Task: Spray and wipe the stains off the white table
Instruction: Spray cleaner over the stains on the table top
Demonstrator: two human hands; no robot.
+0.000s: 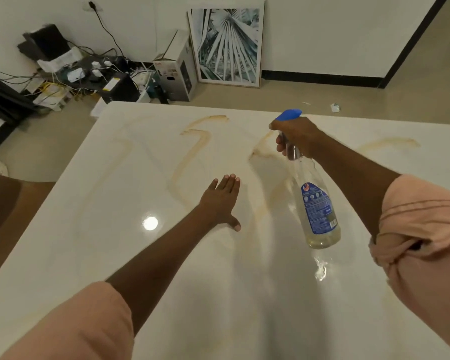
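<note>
Brown stains (196, 152) streak the upper half of the white counter (63, 229), from upper left across to upper right, and none looks wiped yet; no cloth is in view, so the job seems barely begun, at the spraying stage. The spray bottle (315, 201) hangs right of centre, tilted, in the right hand (295, 139), whose fingers curl round its neck below the blue nozzle; the left hand (222, 201) lies flat on the counter at centre, fingers straight. Beyond, at upper left, cables and boxes (177, 66) clutter the floor beside a framed picture (227, 45).

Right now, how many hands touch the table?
1. The left hand lies flat on the table; the right hand holds the spray bottle above it.
</note>
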